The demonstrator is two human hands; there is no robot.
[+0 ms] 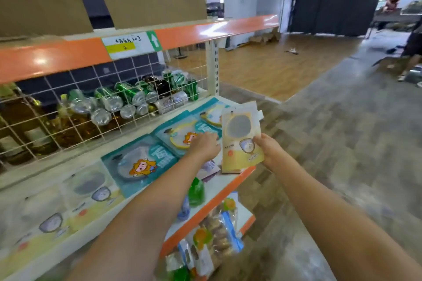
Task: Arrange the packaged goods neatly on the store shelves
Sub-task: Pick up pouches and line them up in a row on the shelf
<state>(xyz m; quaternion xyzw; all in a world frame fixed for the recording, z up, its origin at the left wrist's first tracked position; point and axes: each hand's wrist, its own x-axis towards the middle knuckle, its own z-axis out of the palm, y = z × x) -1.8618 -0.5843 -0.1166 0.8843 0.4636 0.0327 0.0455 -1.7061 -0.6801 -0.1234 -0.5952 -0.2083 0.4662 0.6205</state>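
Shelf-stocking at aisle end: right hand (270, 150) pinches a pale yellow flat pouch w/ round window (241, 141) upright by its edge, above the white shelf (219, 186), apparently to slot it in. Left hand (205, 147) rests flat, fingers spread, on teal cartoon packets (159, 155), prob. steadying the row.

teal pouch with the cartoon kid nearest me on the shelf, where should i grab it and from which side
Take the teal pouch by its near bottom edge, coming from the aisle side. It lies flat, face up, its far end close to the next teal pouch where the left hand rests. A thumb-over, fingers-under grip suits so thin a pack.
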